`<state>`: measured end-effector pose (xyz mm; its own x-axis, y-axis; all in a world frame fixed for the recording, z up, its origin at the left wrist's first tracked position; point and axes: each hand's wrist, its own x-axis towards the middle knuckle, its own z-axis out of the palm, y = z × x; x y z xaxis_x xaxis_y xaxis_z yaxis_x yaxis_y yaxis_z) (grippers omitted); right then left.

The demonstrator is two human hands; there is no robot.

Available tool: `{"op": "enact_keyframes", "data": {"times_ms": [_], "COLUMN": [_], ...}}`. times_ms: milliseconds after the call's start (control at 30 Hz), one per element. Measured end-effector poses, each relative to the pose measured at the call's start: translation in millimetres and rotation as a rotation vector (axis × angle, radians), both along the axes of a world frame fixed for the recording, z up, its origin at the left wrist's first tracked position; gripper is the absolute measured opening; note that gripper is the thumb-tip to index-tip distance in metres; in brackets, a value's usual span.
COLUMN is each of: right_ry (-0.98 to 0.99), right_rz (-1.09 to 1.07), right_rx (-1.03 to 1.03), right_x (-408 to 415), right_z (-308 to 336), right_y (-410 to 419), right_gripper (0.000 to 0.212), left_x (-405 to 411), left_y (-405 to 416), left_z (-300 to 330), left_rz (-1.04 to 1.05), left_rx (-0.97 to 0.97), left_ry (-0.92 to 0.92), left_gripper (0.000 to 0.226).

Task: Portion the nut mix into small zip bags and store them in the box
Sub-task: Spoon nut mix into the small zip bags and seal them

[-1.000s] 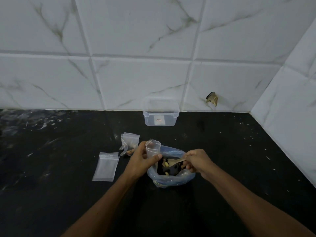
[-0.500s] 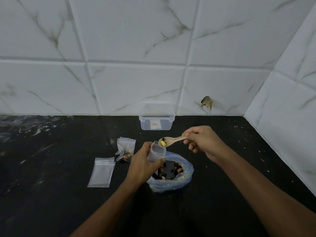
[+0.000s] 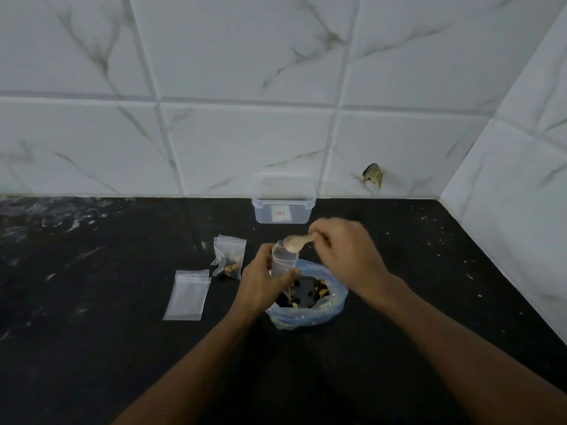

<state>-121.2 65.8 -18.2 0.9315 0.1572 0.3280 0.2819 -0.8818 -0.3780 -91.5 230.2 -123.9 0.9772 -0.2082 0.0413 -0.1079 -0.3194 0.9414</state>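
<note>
Head camera first: what are the hands doing?

— Left hand [image 3: 263,279] is curled round a small clear zip bag [image 3: 283,261], holding it upright with its mouth open, just above the near-left rim of the blue plastic bag [image 3: 310,314] of nut mix [image 3: 319,293]. Right hand [image 3: 343,251] pinches the handle of a pale spoon [image 3: 297,242], tipped bowl-down at the zip bag's mouth.

— Anything in the spoon?

— Only its back shows (can't tell what it carries).

— And the rest of the task's things?

— One filled zip bag [image 3: 229,259], nuts at its bottom, lies left of the hands on the black countertop [image 3: 92,348]; an empty flat zip bag [image 3: 188,295] lies nearer and further left. Clear storage box [image 3: 283,200], white label on its front, stands against the marble-tiled wall [image 3: 245,142], behind the hands.
</note>
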Motion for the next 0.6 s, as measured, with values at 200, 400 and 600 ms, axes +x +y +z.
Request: {"op": "enact_keyframes", "data": {"times_ms": [200,400,600], "right_ry": [0.187,0.283,0.450], "right_rz": [-0.245,-0.280,-0.242], "right_rx": [0.266,0.106,-0.134], "right_x": [10,16,18], "right_z": [-17,-58,-100], "right_y": [-27,-33,-26], "right_gripper": [0.017,0.021,0.018], "left_x": [-3,-8,-12], "left_y": [12,15,22], "left_z": [0,-2,-7], "left_rz": [-0.013,0.012,-0.037], "left_rx": [-0.014,-0.086,-0.135], "left_ry": [-0.002,0.010,0.061], "left_gripper": [0.041,0.033,0.034]}}
